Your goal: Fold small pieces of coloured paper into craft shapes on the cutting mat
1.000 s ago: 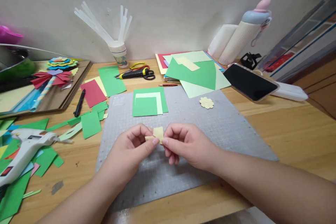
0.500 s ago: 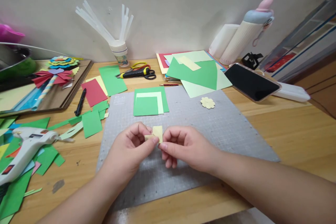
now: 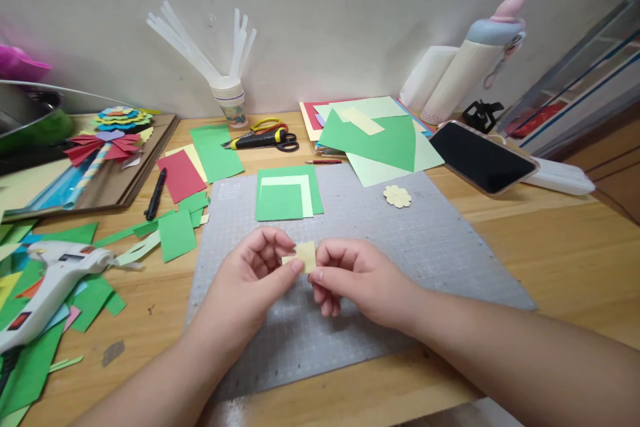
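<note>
Paper [image 3: 307, 255], yellow, one piece: above the mat [image 3: 300, 353], pinched by your left hand [image 3: 257, 273] and, at its edge, your right hand [image 3: 363, 280], presumably for steadiness. Flower [image 3: 397, 197], one: toward the mat's far right corner, apparently parked clear of both.

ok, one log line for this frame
left hand: pinching yellow paper | right hand: at its edge | cutting mat: underneath | flower cutout: on mat

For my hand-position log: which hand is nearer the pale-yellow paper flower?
Right. The right hand is nearside and left of the flower; the left hand is farther left.
</note>
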`<state>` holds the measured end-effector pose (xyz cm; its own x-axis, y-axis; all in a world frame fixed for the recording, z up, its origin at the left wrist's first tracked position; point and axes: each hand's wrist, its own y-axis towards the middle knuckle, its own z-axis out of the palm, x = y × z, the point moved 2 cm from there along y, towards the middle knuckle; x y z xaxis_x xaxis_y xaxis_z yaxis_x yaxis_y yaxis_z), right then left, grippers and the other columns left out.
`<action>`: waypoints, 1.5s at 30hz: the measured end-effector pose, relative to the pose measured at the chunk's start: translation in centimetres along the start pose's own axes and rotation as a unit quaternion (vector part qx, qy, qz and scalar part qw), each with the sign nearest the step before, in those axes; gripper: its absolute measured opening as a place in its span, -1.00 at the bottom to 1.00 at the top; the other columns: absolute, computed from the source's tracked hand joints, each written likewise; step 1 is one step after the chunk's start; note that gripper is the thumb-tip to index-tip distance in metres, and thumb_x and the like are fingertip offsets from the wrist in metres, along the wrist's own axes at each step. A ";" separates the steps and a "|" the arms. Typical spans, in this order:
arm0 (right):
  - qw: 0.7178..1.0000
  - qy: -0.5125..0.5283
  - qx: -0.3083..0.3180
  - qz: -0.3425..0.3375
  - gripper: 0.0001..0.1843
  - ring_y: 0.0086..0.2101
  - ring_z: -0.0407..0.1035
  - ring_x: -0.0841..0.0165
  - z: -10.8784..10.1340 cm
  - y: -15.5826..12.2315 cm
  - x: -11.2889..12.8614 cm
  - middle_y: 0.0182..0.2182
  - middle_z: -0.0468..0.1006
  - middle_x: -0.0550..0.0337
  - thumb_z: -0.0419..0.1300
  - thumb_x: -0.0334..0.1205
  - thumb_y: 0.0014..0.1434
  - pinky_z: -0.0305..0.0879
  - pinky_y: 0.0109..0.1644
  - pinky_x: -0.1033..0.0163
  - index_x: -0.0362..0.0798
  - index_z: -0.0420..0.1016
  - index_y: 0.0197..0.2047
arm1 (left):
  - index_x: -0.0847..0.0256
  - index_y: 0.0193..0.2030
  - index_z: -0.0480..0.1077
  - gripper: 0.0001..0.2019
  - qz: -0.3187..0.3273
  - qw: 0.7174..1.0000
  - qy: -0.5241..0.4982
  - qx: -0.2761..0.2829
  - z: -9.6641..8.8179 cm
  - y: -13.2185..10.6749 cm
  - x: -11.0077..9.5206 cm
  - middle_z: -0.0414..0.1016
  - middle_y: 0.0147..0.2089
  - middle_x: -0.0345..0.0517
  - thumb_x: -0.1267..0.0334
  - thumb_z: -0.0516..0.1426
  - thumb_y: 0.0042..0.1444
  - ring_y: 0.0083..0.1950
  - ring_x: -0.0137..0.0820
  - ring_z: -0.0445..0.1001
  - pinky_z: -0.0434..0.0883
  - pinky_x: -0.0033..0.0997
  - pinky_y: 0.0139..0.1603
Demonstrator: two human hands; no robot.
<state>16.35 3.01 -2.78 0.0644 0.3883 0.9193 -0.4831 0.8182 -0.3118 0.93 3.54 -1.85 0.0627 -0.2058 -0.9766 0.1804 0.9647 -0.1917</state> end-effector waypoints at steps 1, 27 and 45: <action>1.000 0.002 -0.001 0.000 -0.80 -0.64 0.30 0.54 0.0 0.0 0.0 -0.63 0.41 0.34 0.15 -0.20 0.08 0.24 -0.54 0.40 -0.07 0.24 -0.49 | 0.21 -0.35 0.32 -0.83 -0.001 1.000 -0.001 0.000 0.0 0.0 -0.1 0.34 -0.51 -0.36 0.34 0.26 -0.04 -0.45 -0.59 0.29 0.28 -0.66 -0.41; 0.999 -0.047 0.012 0.009 -0.71 -0.63 0.25 0.55 0.0 0.1 0.1 -0.63 0.32 0.34 0.14 -0.10 0.08 0.16 -0.56 0.41 -0.07 0.21 -0.55 | 0.18 -0.24 0.34 -0.83 -0.006 0.999 0.031 0.039 0.1 -0.3 0.1 0.39 -0.41 -0.28 0.34 0.23 0.02 -0.36 -0.49 0.39 0.34 -0.52 -0.31; 0.999 -0.042 0.012 0.017 -0.74 -0.63 0.27 0.54 0.2 -0.2 0.2 -0.65 0.36 0.35 0.19 -0.17 0.06 0.18 -0.56 0.43 -0.07 0.24 -0.54 | 0.13 -0.16 0.28 -0.75 -0.012 0.998 0.018 0.054 0.2 -0.6 -0.1 0.33 -0.45 -0.31 0.34 0.20 0.01 -0.41 -0.48 0.32 0.28 -0.48 -0.35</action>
<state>16.28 2.86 -2.46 -0.0253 0.3783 0.9254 -0.5038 0.7947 -0.3386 1.02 2.98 -1.60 0.0219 -0.2201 -0.9752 0.2858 0.9362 -0.2048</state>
